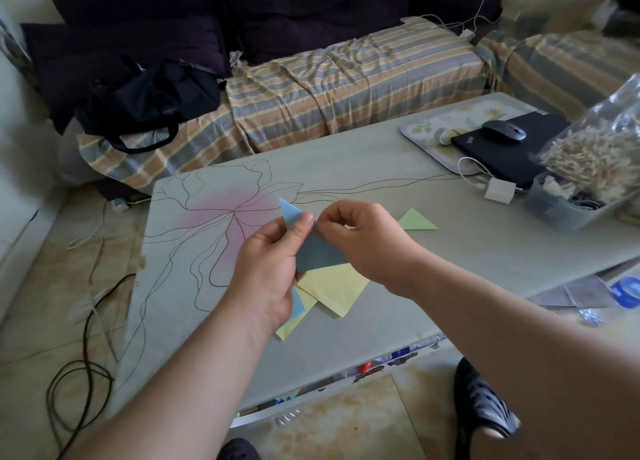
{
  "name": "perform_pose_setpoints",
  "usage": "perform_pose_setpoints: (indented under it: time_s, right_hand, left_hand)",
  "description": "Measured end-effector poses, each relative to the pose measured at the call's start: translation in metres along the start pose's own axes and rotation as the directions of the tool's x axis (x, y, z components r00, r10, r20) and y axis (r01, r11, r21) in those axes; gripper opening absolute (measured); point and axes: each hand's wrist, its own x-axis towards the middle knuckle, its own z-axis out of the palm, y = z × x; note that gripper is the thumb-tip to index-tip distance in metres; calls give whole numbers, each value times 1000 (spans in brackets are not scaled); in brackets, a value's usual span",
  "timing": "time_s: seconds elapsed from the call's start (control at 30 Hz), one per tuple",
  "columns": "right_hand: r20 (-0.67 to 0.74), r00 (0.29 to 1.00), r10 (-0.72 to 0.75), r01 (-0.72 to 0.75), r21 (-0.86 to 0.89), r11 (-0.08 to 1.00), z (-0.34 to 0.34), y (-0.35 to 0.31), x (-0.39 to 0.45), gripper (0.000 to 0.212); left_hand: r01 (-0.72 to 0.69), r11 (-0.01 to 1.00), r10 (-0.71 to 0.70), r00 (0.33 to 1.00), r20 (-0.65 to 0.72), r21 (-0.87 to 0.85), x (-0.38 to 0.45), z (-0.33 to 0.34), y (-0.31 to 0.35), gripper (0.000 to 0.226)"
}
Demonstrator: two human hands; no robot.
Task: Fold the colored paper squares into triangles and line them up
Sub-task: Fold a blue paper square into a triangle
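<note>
Head view: on the sofa beyond the worktop's (381, 286) far-left corner lies a black bag (149, 102). Above the worktop's middle, the left hand (268, 269) pinches the blue paper (311, 248) with thumb on top, and the right hand (360, 237) pinches the same sheet at its upper fold. Under them, near the front edge, lie yellow paper squares (332, 289). A folded green triangle (415, 221) rests just right of the hands. At the far-right corner sit a tray (426, 127), laptop (502, 154) and mouse (504, 129).
</note>
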Motion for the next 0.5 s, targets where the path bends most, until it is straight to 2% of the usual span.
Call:
perform_pose_setpoints:
  time_s: [0.1, 0.17, 0.33, 0.5]
  right_hand:
    - [-48, 999, -8, 11, 49, 999, 0, -1, 2, 17]
    - [-65, 998, 7, -1, 84, 996, -3, -1, 2, 17]
    - [-47, 999, 4, -2, 34, 999, -8, 1, 2, 18]
    - [-48, 999, -19, 19, 4, 1000, -6, -1, 3, 19]
  left_hand:
    - [82, 995, -81, 997, 14, -65, -1, 3, 0, 13]
    - [92, 995, -90, 995, 31, -44, -1, 4, 0, 9]
    - [48, 998, -48, 999, 24, 27, -2, 5, 0, 3]
    - [-7, 1000, 7, 1000, 13, 31, -3, 8, 0, 13]
